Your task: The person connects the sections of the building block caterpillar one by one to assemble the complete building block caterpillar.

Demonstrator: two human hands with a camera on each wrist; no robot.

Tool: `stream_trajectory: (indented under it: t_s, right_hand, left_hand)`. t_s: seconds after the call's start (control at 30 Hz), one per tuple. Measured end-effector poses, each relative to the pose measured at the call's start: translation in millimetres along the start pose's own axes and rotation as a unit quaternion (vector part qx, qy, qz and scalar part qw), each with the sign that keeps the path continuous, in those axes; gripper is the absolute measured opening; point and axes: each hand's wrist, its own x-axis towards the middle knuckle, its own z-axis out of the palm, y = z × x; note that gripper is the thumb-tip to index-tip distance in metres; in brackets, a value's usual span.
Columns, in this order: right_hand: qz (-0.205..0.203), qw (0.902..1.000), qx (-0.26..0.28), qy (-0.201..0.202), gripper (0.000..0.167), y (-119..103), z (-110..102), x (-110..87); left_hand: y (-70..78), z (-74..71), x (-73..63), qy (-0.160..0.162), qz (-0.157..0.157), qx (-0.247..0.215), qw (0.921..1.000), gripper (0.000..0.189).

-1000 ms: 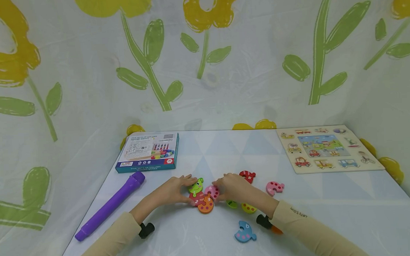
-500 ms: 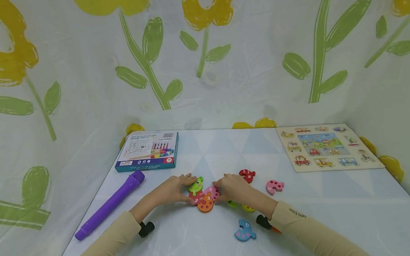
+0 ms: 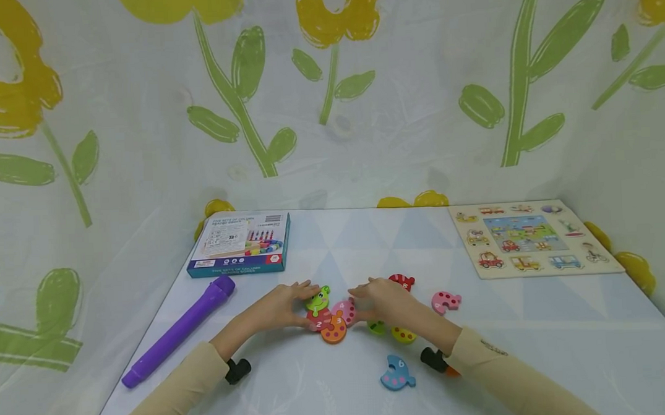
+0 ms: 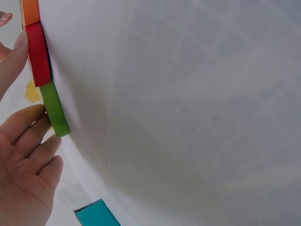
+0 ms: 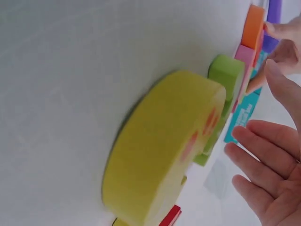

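My left hand (image 3: 283,305) steadies a row of joined wooden caterpillar puzzle pieces. In the left wrist view its thumb presses the red piece (image 4: 39,55) and its fingertips touch the edge of the green head (image 4: 54,110). Joined to the red "2" piece are the orange "3" piece (image 3: 333,332) and the pink "4" piece (image 3: 346,311). My right hand (image 3: 389,304) hovers just right of the pink piece with fingers loosely spread, holding nothing. Below it lie a green piece (image 3: 376,328) and a yellow piece (image 3: 403,336), large in the right wrist view.
Loose red (image 3: 401,282), pink (image 3: 445,302) and blue (image 3: 397,374) puzzle pieces lie around the right hand. A purple stick (image 3: 179,332) and a boxed toy set (image 3: 239,245) are at left. A wooden picture board (image 3: 534,239) lies at back right.
My right hand has let go of the pink "4" piece and shifted slightly right, its fingers more spread. The left hand and the joined pieces stay in place.
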Motion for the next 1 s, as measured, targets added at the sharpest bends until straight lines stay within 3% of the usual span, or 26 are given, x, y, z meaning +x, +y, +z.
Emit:
stream_trajectory:
  t_s: [0.37,0.7,1.0]
  right_hand:
    - [0.032,0.9986,0.043,0.005,0.048,5.7,-10.2,-9.4]
    - [-0.004,0.9989,0.045,0.009,0.045,11.3,-16.2,-17.2]
    - [0.048,0.9979,0.033,-0.028,0.047,14.2,-17.5,-26.9]
  left_hand:
    - [0.0,-0.8,-0.9,-0.002,-0.006,-0.002,1.0,0.076]
    - [-1.5,0.3,-1.2,-0.004,0.0,-0.017,0.9998,0.077]
    - [-1.6,0.0,0.8,-0.005,0.002,-0.024,0.9997,0.076]
